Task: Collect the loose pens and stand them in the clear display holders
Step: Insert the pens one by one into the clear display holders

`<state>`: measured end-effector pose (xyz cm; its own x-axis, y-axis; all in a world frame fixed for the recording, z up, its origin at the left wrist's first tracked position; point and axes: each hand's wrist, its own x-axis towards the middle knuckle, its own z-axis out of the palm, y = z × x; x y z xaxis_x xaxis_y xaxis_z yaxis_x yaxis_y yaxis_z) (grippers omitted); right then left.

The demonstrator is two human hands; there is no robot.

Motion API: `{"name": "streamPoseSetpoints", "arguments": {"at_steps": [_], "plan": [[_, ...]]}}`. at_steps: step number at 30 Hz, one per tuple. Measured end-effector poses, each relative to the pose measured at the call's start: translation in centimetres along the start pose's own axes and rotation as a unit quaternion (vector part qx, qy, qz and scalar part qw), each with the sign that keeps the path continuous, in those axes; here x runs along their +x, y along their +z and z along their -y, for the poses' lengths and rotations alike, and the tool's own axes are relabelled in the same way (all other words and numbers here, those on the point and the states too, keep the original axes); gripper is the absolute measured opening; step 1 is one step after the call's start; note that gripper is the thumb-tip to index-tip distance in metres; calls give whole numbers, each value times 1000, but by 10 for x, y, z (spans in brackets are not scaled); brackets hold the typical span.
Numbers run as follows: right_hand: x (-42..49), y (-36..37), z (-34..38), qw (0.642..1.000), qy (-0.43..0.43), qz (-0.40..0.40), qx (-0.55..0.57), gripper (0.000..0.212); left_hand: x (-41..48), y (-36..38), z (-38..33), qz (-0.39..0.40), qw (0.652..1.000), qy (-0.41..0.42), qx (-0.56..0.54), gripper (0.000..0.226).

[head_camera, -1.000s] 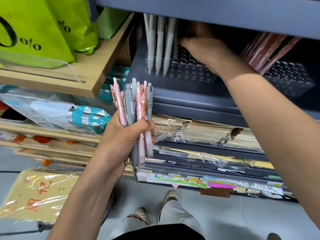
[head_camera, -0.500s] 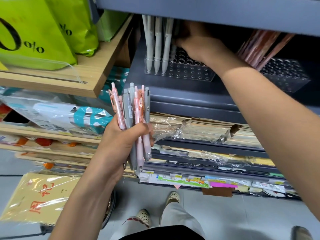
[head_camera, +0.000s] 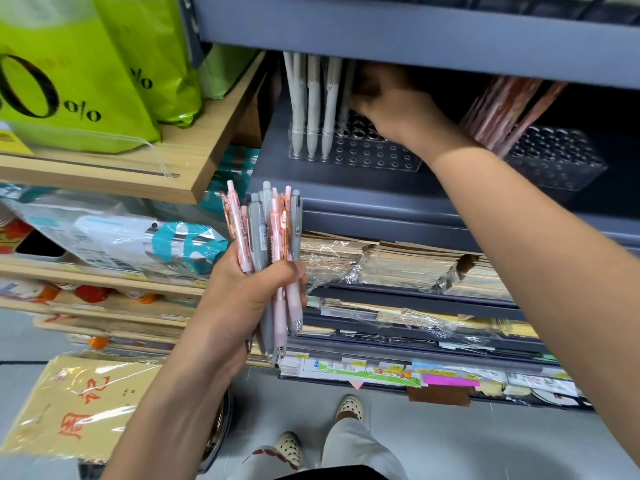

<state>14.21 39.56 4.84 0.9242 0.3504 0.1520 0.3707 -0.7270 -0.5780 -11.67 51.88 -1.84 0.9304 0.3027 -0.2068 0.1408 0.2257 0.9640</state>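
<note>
My left hand [head_camera: 242,299] grips a bundle of several pink and grey pens [head_camera: 270,237], held upright in front of the grey shelving. My right hand [head_camera: 391,109] reaches under the upper shelf, over the left clear holder [head_camera: 374,157]. Its fingertips pinch a grey pen [head_camera: 346,98] that stands with its tip at the holder's back holes. Three pale grey pens [head_camera: 313,105] stand in the holder's left end. A second clear holder [head_camera: 554,157] to the right carries several pink-brown pens [head_camera: 502,109] leaning at its left end.
The upper grey shelf edge [head_camera: 415,39] hangs low over the holders. Green bags [head_camera: 86,81] sit on a wooden shelf [head_camera: 194,161] to the left. Wrapped paper stacks [head_camera: 398,261] fill the lower shelves. A yellow wrapped pack [head_camera: 79,403] and my feet [head_camera: 349,407] are below.
My right hand has stayed at the left holder, its fingers shifting slightly towards the standing pens. My left hand has kept the bundle in about the same place.
</note>
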Motion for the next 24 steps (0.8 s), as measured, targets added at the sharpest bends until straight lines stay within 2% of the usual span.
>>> {"name": "streamPoseSetpoints", "arguments": {"at_steps": [7, 10, 12, 13, 15, 17, 19, 21, 24], "plan": [[-12, -5, -8, 999, -13, -29, 38, 40, -7, 6, 3, 6, 1000, 1, 12, 28], [-33, -9, -5, 988, -31, -127, 79, 25, -9, 7, 4, 9, 1000, -2, 6, 26], [-58, -7, -2, 972, -30, -173, 157, 18, -9, 8, 4, 20, 1000, -2, -3, 20], [-74, -5, 1, 961, -18, -160, 223, 19, -10, 9, 5, 23, 1000, -3, -4, 18], [-110, 2, 5, 945, -2, -77, 319, 16, -10, 11, 5, 28, 1000, -3, -6, 18], [-140, 9, 3, 943, -4, 22, 331, 7, -11, 12, 6, 38, 999, -1, -13, 20], [-161, 16, 1, 933, -4, 99, 346, 8, -11, 15, 5, 53, 998, 1, -15, 20], [-173, 21, -1, 915, 6, 138, 379, 11, -11, 17, 6, 67, 998, 4, -12, 19], [-180, 23, -1, 900, 26, 148, 409, 15, -11, 20, 8, 79, 997, 0, -11, 19]]}}
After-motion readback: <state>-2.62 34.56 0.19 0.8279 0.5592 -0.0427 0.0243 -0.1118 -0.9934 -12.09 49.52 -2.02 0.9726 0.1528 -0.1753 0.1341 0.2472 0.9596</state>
